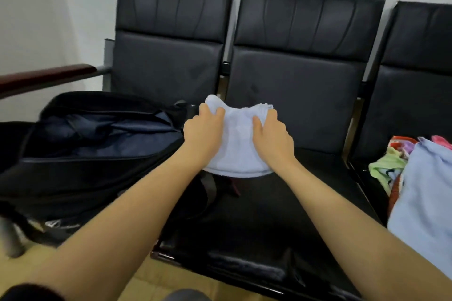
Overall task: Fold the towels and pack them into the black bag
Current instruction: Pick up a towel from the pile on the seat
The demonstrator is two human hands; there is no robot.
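Both hands grip the folded white towel point(238, 139), held above the middle seat point(281, 203): left hand point(203, 129), right hand point(271, 134). The open black bag point(97, 134) lies just left, nearest the left hand.

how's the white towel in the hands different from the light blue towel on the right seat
The white towel is folded into a compact stack, while the light blue towel lies loose and unfolded. The white towel is gripped by the left hand and right hand over the middle seat; the light blue towel is untouched, heaped beside colourful towels. The white towel sits next to the open black bag, the light blue one farther away. Both are pale, plain cloth.
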